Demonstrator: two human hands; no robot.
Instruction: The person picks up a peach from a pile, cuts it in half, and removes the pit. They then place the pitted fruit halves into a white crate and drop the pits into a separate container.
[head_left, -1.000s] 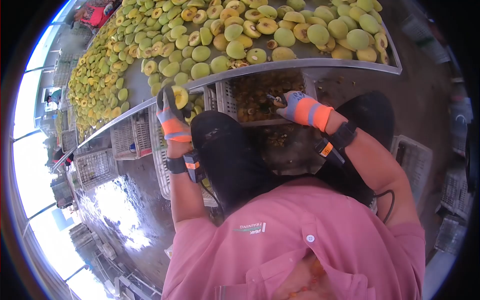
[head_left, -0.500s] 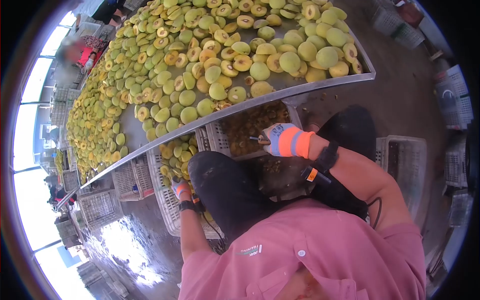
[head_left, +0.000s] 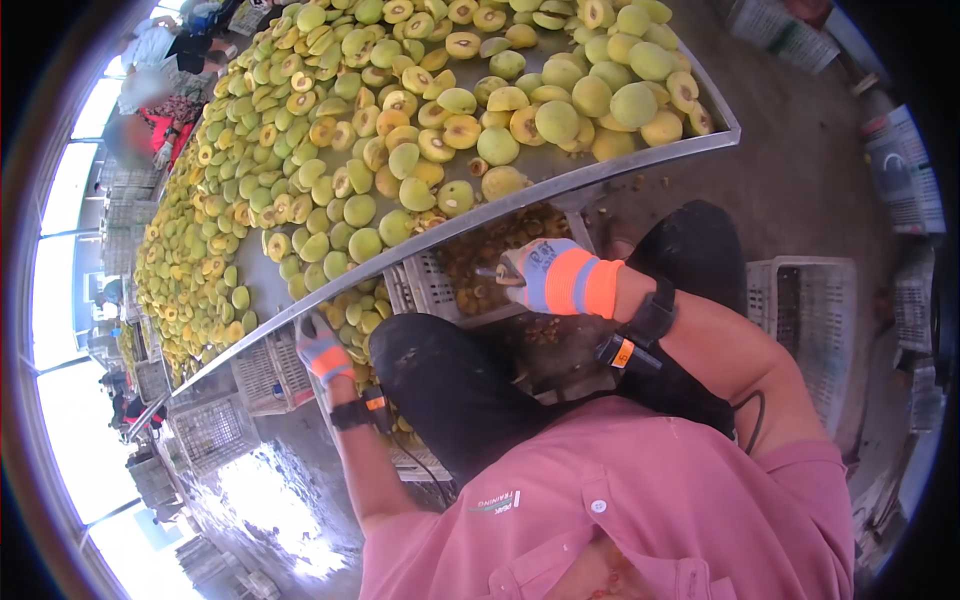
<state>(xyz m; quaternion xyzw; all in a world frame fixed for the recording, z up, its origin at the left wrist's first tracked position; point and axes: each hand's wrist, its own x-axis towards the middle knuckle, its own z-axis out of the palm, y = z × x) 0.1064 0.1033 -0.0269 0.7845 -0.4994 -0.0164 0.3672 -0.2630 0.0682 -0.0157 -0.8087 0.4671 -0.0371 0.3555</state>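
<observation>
My right hand [head_left: 548, 276], in an orange and grey glove, is closed around a small metal-tipped hand tool [head_left: 487, 272]. It is above a crate [head_left: 437, 285] of brownish fruit pits and scraps under the table's edge. My left hand [head_left: 321, 350], gloved the same way, is at the metal table rim [head_left: 440, 232], with its fingers stretched upward and nothing visible in them. Beside it, a crate of yellow-green fruit halves [head_left: 360, 312] stands partly under the table. Whole and halved stone fruit, peach-like [head_left: 403, 160], cover much of the tabletop.
An off-white crate [head_left: 800, 290] stands by my right leg. More crates [head_left: 212, 425] sit on the wet floor to the left, others [head_left: 905, 180] at the far right. Another person [head_left: 165, 130] in red is at the table's far left side. My knees are close under the rim.
My left hand has moved up and left from the crate of fruit halves to the table rim. My right hand has shifted slightly left, still with the tool. The view has tilted a little.
</observation>
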